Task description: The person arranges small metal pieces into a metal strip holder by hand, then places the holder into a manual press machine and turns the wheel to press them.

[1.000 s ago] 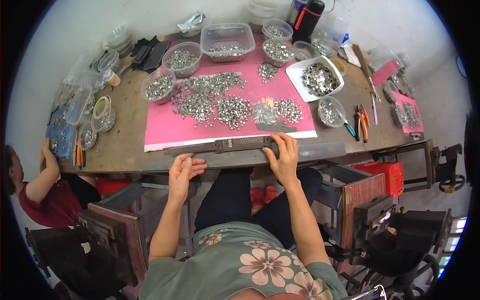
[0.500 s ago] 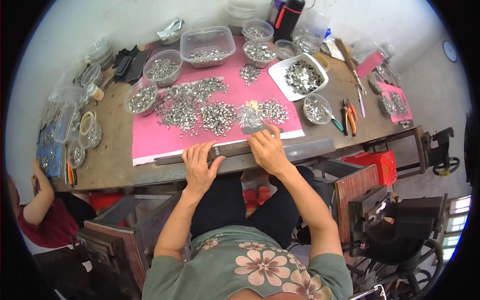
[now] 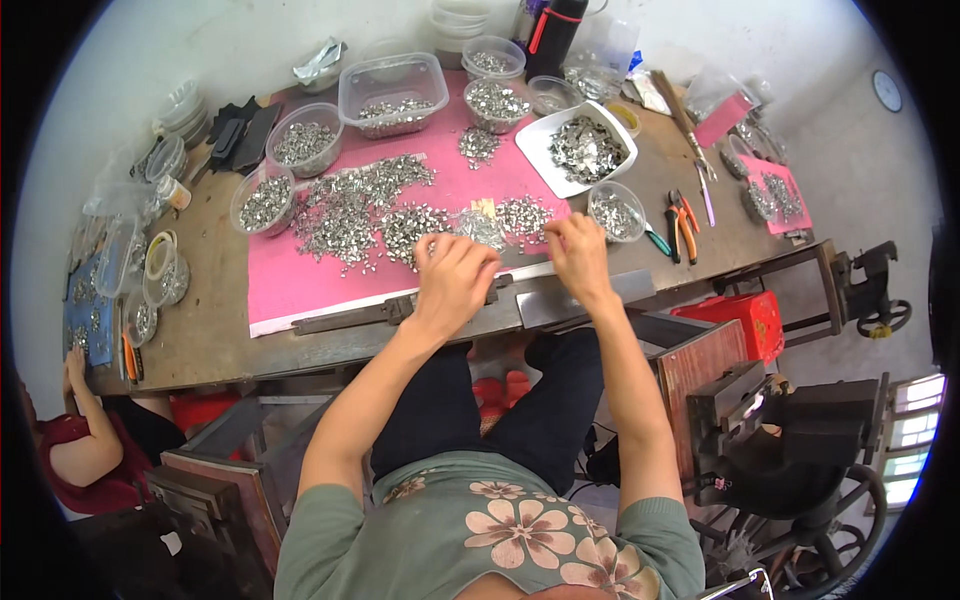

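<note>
My left hand (image 3: 455,283) is over the table's front edge, fingers bent and closed at the near side of a middle pile of small shiny metal pieces (image 3: 405,226). My right hand (image 3: 580,255) is closed in a pinch beside the right pile of metal pieces (image 3: 522,216). Whatever either set of fingertips holds is too small or hidden to make out. Between these piles lies a clump of thin silvery pieces (image 3: 481,228). Below my left hand a long dark metal bar (image 3: 345,318) runs along the edge, and a flat grey metal plate (image 3: 540,308) lies below my right hand.
Tubs of metal pieces stand behind, among them a rectangular tub (image 3: 395,95) and a white tray (image 3: 585,150). Orange-handled pliers (image 3: 683,228) lie at right, by a round tub (image 3: 617,212). A co-worker's arm (image 3: 90,410) is at far left.
Both hands have left the bar at the edge. The left moved right and up to the middle pile; the right moved right and up beside the right pile. The view shifted slightly.
</note>
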Demonstrator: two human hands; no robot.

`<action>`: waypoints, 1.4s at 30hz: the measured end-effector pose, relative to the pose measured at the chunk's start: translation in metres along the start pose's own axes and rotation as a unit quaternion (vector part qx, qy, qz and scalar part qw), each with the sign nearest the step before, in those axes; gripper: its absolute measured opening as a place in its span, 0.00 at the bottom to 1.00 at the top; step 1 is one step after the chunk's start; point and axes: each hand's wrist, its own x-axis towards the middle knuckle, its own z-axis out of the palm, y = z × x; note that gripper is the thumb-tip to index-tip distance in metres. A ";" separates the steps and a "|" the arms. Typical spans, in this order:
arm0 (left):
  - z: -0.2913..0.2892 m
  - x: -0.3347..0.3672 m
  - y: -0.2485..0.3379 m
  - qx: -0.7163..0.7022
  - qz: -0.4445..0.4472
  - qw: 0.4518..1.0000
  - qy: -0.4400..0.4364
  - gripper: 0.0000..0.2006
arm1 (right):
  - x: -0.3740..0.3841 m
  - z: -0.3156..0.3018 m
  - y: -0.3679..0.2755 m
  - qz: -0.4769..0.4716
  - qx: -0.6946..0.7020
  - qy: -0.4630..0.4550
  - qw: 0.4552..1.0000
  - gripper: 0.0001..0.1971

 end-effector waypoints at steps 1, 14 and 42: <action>0.012 0.008 -0.002 0.005 0.005 1.000 -0.012 0.03 | -0.005 0.001 -0.003 0.011 0.011 -0.012 1.000 0.02; 0.051 0.035 -0.003 0.102 0.002 0.989 -0.109 0.05 | -0.025 0.003 -0.002 0.060 0.062 -0.009 0.996 0.04; 0.035 0.039 -0.023 0.008 0.005 0.992 -0.130 0.03 | -0.022 0.016 0.000 0.031 0.047 -0.005 0.998 0.05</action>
